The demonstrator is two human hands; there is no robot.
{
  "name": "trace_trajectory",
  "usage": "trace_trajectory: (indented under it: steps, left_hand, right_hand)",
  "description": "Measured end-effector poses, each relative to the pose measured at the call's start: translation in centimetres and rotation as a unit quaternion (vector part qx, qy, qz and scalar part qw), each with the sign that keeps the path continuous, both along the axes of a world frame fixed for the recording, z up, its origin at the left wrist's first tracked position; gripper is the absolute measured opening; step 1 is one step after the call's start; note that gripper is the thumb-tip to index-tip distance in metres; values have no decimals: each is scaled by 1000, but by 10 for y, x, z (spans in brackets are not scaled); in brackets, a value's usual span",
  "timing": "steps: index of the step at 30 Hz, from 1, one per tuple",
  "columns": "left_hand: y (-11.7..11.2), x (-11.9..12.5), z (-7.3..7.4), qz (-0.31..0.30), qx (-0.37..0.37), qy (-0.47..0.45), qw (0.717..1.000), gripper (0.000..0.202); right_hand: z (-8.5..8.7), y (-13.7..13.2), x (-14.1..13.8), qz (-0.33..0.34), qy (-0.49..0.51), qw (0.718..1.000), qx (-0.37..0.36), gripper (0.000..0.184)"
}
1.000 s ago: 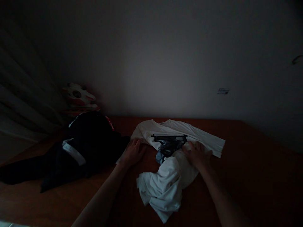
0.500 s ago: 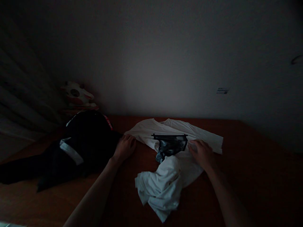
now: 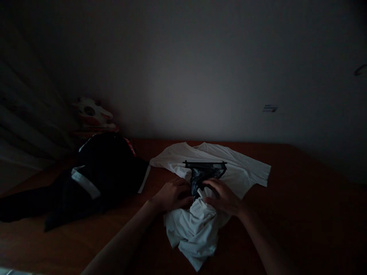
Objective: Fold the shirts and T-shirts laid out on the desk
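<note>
A white T-shirt with a dark print lies on the brown tabletop, its collar toward the wall. Its lower part is bunched and twisted toward me. My left hand rests at the left side of the bunch, thumb and curved fingers apart, tips at the cloth. From the right, my right hand reaches over the bunch. Its thumb and forefinger are apart and touch the crumpled fabric by the print's lower end. Some fingertips are hard to make out in the dim light.
A heap of black clothing with a white stripe lies at the left, touching the shirt's left sleeve. Behind it stands a cow-like figure. A curtain hangs at the left, and a wall with a small label rises behind the brown tabletop.
Both hands have come inward and nearer to me, from the shirt's left sleeve and right side to its bunched middle. The bunch's top has become more creased and shifted slightly left.
</note>
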State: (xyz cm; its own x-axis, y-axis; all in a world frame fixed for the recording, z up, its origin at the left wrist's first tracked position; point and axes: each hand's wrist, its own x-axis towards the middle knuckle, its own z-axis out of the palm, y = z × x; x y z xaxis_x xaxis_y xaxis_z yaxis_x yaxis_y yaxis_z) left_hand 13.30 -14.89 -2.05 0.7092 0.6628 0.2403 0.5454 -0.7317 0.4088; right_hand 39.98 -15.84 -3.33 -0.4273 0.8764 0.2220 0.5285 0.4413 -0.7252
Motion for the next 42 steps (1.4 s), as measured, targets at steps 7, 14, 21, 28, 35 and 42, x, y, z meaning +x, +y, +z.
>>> trace_trajectory:
  steps: [7, 14, 21, 28, 35, 42]
  left_hand:
    - [-11, 17, -2, 0, -122, -117, 986, 38]
    - [-13, 27, -13, 97, -397, -372, 833, 46]
    - [-15, 41, -18, 136, -533, -489, 678, 43]
    - [-30, 45, -5, 83, -516, -353, 776, 55]
    - [-27, 50, -5, 95, -460, -409, 783, 57]
    - [-25, 43, -5, 199, -449, -441, 751, 49]
  right_hand:
    - [-4, -5, -11, -1, -10, 1000, 1, 74]
    - [-10, 4, -19, -64, 66, 995, 31, 31]
    - [-4, 5, -26, -140, 279, 947, -77, 52]
    - [-7, -3, -42, -109, 332, 920, -176, 61]
    - [-8, -4, -27, -37, 180, 979, -91, 47]
    - [-12, 8, -3, -4, 69, 995, -74, 32]
